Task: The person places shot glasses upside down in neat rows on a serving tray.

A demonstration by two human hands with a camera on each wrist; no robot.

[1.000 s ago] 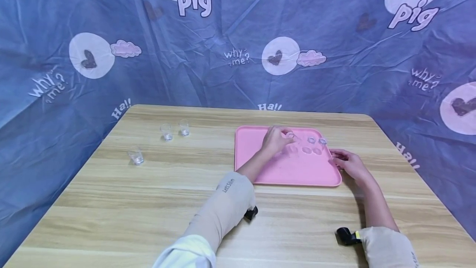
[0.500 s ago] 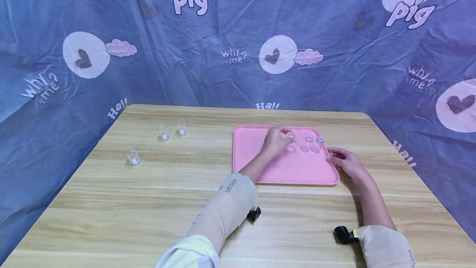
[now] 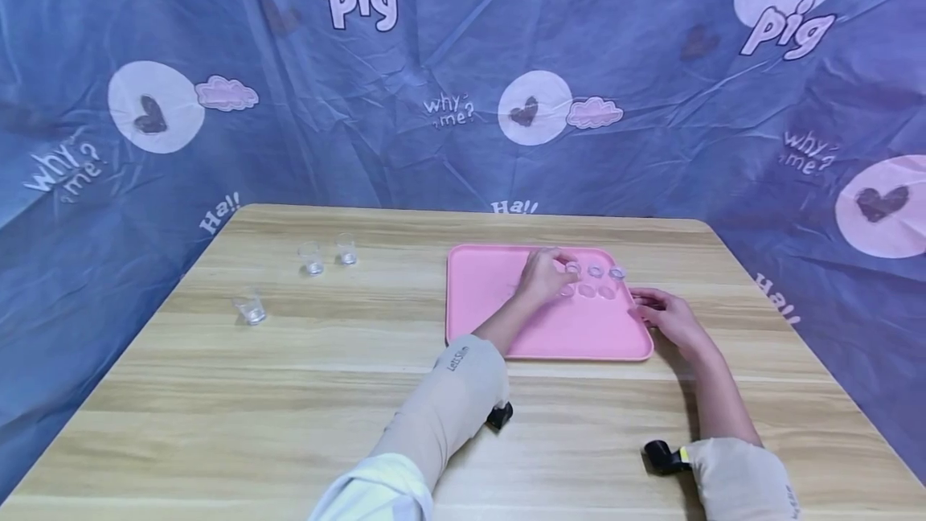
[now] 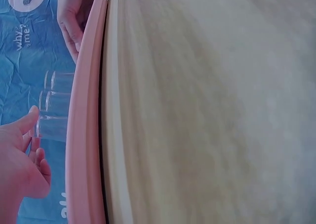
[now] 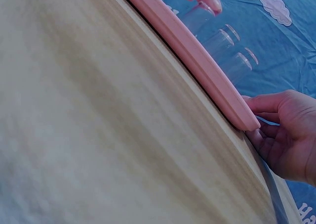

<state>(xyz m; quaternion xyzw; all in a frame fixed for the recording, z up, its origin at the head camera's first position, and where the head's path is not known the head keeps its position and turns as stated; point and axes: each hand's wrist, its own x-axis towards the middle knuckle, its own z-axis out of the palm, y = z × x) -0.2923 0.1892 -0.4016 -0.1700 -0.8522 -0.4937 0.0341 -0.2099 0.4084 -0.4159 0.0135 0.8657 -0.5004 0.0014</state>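
My left hand [image 3: 539, 276] pinches a small clear shot glass [image 4: 53, 128] by its thick base. This glass is upside down, mouth against the pink tray [image 3: 579, 336]. To its right, two more inverted glasses, a middle one [image 3: 591, 281] and a right one [image 3: 612, 282], complete a short row near the tray's far right corner. My right hand [image 3: 673, 318] grips the tray's right rim, the thumb and fingers on either side of the edge in the right wrist view.
Three clear shot glasses stand upright on the left of the wooden table [image 3: 289, 392]: a front one [image 3: 251, 310], a middle one [image 3: 312, 262] and a back one [image 3: 346, 251]. A blue printed cloth [image 3: 405, 151] hangs behind the table.
My left hand has moved the pinched glass slightly right across the tray, closer to the other two inverted glasses. The right hand stays at the tray's edge. The head view has shifted slightly.
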